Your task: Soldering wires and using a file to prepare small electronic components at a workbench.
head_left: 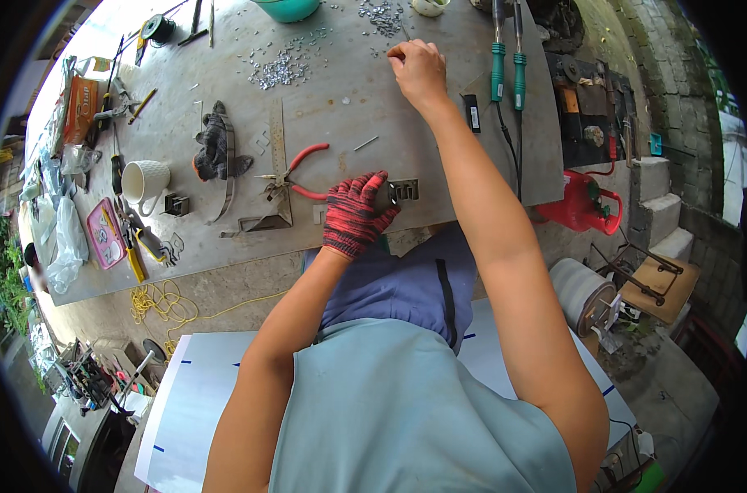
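My left hand [359, 215], in a red and black knit glove, is closed around a small dark metal piece [387, 195] near the table's front edge. Beside it lies a flat metal part [406, 190] with cut-out slots. My bare right hand [420, 72] reaches to the far side, fingers bent together in a pinch; whatever is between the tips is too small to make out. Just beyond it is a pile of small shiny metal bits [382, 16]. Red-handled pliers [295, 171] lie left of the glove, and a thin metal rod [366, 143] lies above it.
The metal table [225, 74] also bears a bigger heap of bits [281, 69], a green bowl [290, 8], a white mug [146, 182], a dark glove [216, 144] and a steel square [279, 156]. Two green-handled soldering irons [498, 72] with cords lie at right.
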